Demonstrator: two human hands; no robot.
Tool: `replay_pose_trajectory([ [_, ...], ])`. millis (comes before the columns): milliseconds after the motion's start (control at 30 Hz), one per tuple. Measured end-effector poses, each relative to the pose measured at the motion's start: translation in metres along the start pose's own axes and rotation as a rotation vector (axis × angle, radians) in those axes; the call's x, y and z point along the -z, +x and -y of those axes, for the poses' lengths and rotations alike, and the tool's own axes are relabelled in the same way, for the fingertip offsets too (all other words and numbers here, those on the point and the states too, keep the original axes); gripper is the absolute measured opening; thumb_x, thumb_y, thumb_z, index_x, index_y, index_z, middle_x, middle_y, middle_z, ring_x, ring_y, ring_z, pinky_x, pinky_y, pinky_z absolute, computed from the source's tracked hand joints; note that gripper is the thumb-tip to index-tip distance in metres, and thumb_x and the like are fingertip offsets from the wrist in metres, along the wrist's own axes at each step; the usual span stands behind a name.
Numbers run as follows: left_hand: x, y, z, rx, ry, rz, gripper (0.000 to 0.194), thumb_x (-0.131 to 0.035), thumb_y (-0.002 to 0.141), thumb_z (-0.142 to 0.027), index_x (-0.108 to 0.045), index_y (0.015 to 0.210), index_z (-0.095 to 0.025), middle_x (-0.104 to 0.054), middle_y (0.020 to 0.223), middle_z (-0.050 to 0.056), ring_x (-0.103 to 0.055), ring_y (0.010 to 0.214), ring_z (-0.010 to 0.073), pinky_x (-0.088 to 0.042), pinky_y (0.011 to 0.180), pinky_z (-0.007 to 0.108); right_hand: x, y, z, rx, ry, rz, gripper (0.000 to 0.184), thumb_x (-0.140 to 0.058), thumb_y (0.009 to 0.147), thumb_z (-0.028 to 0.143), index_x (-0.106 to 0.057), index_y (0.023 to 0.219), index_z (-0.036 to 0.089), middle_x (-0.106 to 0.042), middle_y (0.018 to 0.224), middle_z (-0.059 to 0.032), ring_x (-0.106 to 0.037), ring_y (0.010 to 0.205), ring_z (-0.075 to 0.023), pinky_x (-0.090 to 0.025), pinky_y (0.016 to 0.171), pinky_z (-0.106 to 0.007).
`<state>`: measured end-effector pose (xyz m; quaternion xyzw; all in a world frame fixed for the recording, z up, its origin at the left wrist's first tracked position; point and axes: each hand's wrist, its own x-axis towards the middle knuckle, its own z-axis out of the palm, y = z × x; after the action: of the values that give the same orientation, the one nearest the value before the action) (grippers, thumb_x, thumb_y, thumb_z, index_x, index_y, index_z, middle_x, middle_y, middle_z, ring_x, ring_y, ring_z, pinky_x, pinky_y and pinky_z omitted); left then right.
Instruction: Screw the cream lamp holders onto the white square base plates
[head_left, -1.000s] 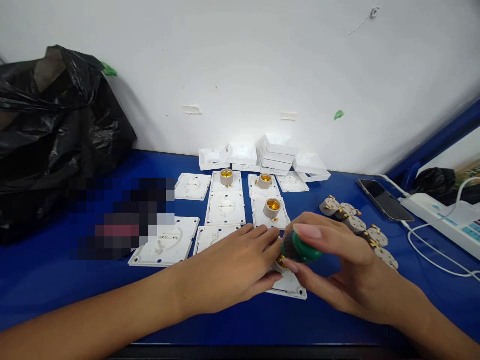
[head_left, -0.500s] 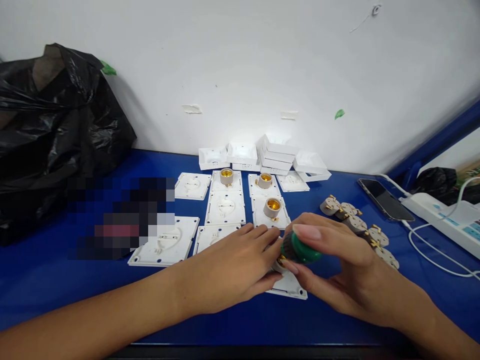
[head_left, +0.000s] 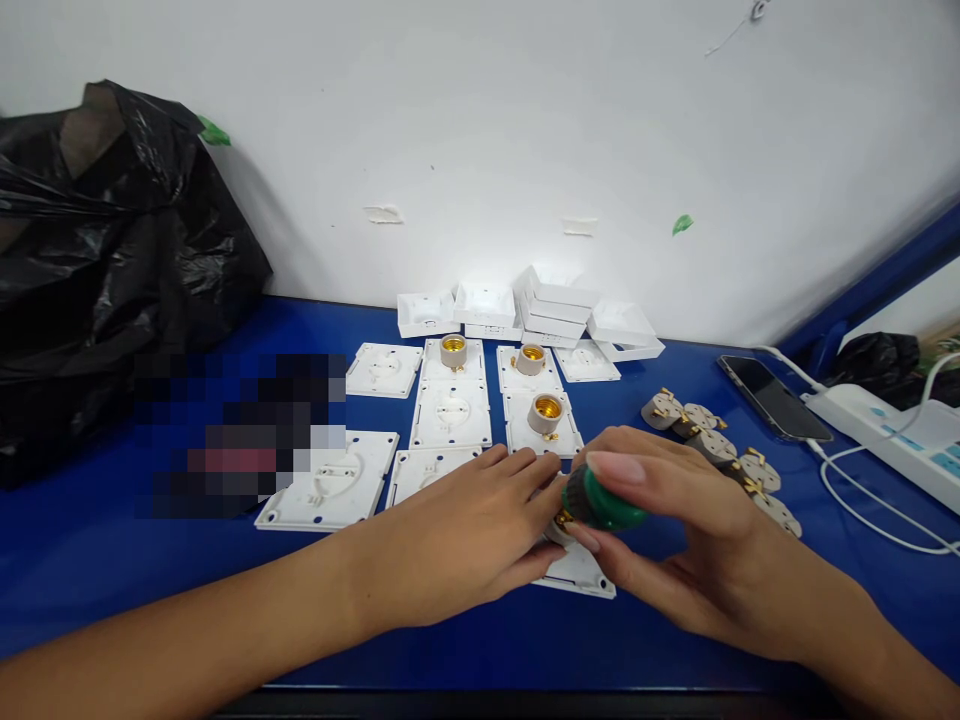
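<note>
My right hand [head_left: 705, 540] is closed around the green and black handle of a screwdriver [head_left: 609, 502]. The handle points down into a lamp socket [head_left: 556, 532], whose edge shows between my hands; the screwdriver's tip is hidden. My left hand [head_left: 472, 525] lies over this socket, its fingers curled against the side. Under both hands is a white square plate [head_left: 581, 574], mostly covered. Beyond them, another plate bears a lamp socket [head_left: 546, 413] with a brass-coloured thread. Two further plates at the back carry sockets too.
White plates [head_left: 450, 415] lie left and behind, near a stack of white boxes [head_left: 555, 305] by the wall. Several loose sockets [head_left: 711, 448] sit at the right, beside a phone [head_left: 772, 397], a power strip [head_left: 885, 440] and white cables. A black bag [head_left: 127, 240] stands left.
Both hands keep nearly the same place and grip on the screwdriver and lamp socket. The view has shifted very slightly.
</note>
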<state>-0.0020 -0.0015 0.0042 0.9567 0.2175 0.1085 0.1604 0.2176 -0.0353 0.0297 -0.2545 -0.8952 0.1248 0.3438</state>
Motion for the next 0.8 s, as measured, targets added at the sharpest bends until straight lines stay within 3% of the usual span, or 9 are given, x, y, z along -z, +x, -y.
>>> replay_pose_trajectory([
  [800, -0.0069, -0.0021, 0.0041, -0.020, -0.003, -0.038, 0.031, -0.054, 0.105, -0.031, -0.051, 0.134, -0.022, -0.063, 0.126, 0.010, -0.061, 0.120, 0.0287, -0.046, 0.107, 0.042, 0.0022, 0.0017, 0.0008, 0.018, 0.021, 0.036, 0.087, -0.057, 0.094, 0.002, -0.019, 0.162, 0.042, -0.061, 0.101, 0.0003, -0.058, 0.090, -0.0172, -0.051, 0.078, -0.032],
])
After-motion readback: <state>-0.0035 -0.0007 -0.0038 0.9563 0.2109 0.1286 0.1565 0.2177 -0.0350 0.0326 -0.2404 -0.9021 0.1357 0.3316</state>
